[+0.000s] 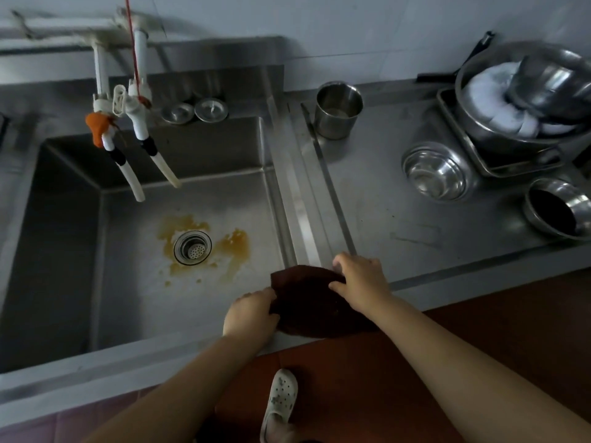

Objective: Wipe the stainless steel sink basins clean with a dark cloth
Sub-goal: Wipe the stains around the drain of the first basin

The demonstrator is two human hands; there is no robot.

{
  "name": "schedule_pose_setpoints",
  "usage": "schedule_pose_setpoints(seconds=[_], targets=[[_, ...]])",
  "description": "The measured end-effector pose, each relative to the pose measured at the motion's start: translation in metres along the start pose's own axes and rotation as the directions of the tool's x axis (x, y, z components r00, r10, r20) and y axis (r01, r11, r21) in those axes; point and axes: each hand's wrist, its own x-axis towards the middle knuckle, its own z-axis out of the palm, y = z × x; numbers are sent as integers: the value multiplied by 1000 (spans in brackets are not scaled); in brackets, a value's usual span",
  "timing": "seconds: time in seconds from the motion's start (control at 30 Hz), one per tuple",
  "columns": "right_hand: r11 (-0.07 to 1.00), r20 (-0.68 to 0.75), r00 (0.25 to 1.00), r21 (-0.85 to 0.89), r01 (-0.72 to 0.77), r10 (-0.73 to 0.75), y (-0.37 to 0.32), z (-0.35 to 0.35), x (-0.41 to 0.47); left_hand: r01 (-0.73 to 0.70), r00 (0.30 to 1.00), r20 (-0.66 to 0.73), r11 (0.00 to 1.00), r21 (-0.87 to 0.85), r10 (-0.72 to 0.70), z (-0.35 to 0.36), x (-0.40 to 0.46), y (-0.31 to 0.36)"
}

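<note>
A: Two hands were on the dark brown cloth (307, 302), so how far had the job got?

B: Barely begun, I'd judge. The left hand (251, 316) had its fingers curled onto the cloth's near-left edge, and the right hand (359, 281) pinched its far-right side. Both grips were closed on the fabric, holding it bunched over the near-right corner of the deep stainless steel sink basin (128, 314), at the rim.

A: And the basin itself?

B: Still dirty. Beyond the left grip and to its left, orange-brown stains (235, 246) ringed the round metal drain strainer (192, 247), with small specks nearer the hands. Nothing there looked wiped.

A: Anything else left?

B: The flat steel desk (399, 219) beyond the right grip carried a steel cup (337, 111) and bowls. Whether that side counted as a basin, I couldn't tell.
</note>
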Motion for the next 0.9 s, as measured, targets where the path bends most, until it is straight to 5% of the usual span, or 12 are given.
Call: schedule_pose_setpoints(seconds=[0.1,0.2,0.37,0.6,0.7,0.8,0.9], targets=[[996,87,993,-36,77,-74,4,-8,1,16,1000,10,995,-103,-16,-7,1,-4],[974,201,977,226,30,-77,3,-23,2,64,997,-15,948,-313,-73,-26,4,-6],[855,118,991,519,-3,-68,-26,-67,8,154,964,-12,591,-792,-267,-81,1,-9],[698,-113,968,674,241,-226,-104,-139,23,-19,860,-183,329,-944,-476,-154,-2,-19],[627,-191,945,710,319,-264,-135,-158,31,37,858,-51,162,-986,-510,-161,-7,-21],[634,-245,928,678,371,-281,-160,-167,37,198,883,96,177,-964,-459,-148,-18,-19],[654,-266,916,642,400,-300,-173,-172,39,200,922,109,217,-956,-371,-138,-27,-17]])
